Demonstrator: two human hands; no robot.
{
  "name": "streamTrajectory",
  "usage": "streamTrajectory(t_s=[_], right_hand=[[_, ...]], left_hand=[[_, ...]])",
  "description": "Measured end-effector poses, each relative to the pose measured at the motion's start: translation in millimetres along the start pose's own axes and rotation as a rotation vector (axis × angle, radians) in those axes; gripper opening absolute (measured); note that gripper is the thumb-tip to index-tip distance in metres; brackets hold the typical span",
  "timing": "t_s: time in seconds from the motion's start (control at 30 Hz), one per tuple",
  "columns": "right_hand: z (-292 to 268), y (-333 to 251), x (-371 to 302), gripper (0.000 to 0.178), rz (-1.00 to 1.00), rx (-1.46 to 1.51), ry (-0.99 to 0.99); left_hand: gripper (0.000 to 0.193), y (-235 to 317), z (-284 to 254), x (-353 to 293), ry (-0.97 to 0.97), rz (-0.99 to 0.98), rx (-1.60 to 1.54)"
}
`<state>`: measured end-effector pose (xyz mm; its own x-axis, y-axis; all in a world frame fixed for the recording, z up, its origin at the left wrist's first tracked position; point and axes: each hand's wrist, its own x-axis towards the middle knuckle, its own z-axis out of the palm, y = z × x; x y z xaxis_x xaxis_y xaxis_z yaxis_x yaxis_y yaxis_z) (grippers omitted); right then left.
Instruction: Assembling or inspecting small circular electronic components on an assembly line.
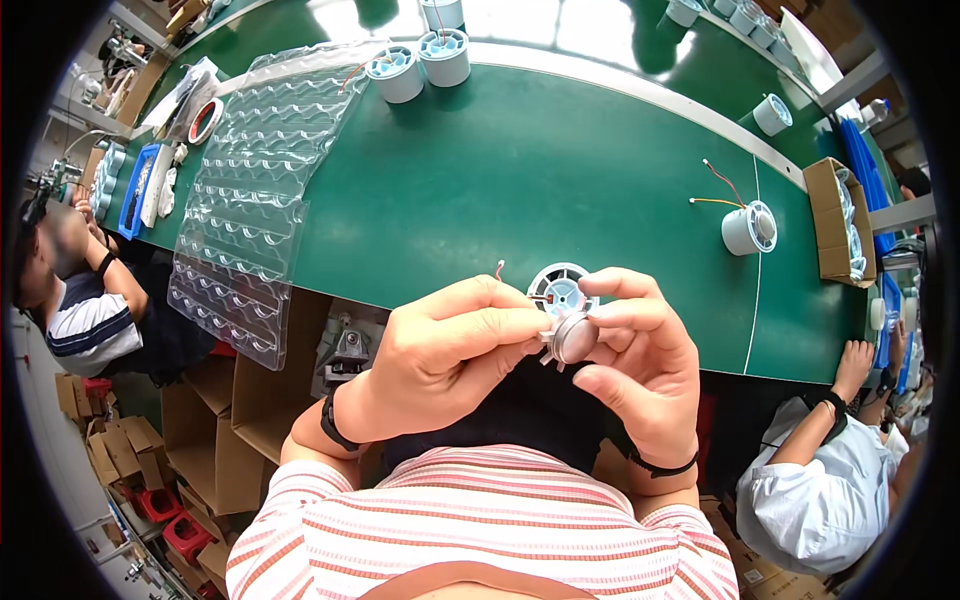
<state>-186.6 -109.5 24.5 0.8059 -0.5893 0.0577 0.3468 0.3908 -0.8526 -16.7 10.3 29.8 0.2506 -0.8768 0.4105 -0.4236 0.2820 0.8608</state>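
In front of my chest, both hands meet at a small silver round motor (pixel 575 338). My left hand (pixel 440 345) is closed, thumb and forefinger pinching the motor's left side. A thin wire with a white plug (pixel 500 266) sticks up beyond those fingers. My right hand (pixel 645 355) curls round the other side, its fingertips at the motor's edge and its thumb lower down. Just behind the motor is a light-blue round housing (pixel 562 286) with spokes inside; whether it is held or rests on the table edge is hidden.
Clear plastic trays (pixel 245 190) overlap the green table's (pixel 500 160) left side. Light-blue housings (pixel 444 60) stand at the back; another with wires (pixel 749 229) stands at the right, near a cardboard box (pixel 838 225). People sit at the left (pixel 90 290) and right (pixel 825 480).
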Motion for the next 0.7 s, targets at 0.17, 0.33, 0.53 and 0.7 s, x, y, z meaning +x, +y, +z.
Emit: streamTrajectory(t_s=[0.17,0.33,0.53,0.7], right_hand=[[-4,5,4,0.039,-0.320,-0.497,-0.038],[-9,-8,13,0.037,-0.440,-0.923,-0.024],[-15,-3,22,0.034,-0.372,-1.018,-0.058],[-14,-3,19,0.032,-0.314,-1.055,-0.064]], left_hand=[[0.020,-5,3,0,0.053,-0.072,-0.110],[0.020,-14,-8,6,0.056,-0.048,0.109],[0.019,-35,6,-8,0.122,-0.046,0.163],[0.020,-46,12,-12,0.132,-0.007,0.144]])
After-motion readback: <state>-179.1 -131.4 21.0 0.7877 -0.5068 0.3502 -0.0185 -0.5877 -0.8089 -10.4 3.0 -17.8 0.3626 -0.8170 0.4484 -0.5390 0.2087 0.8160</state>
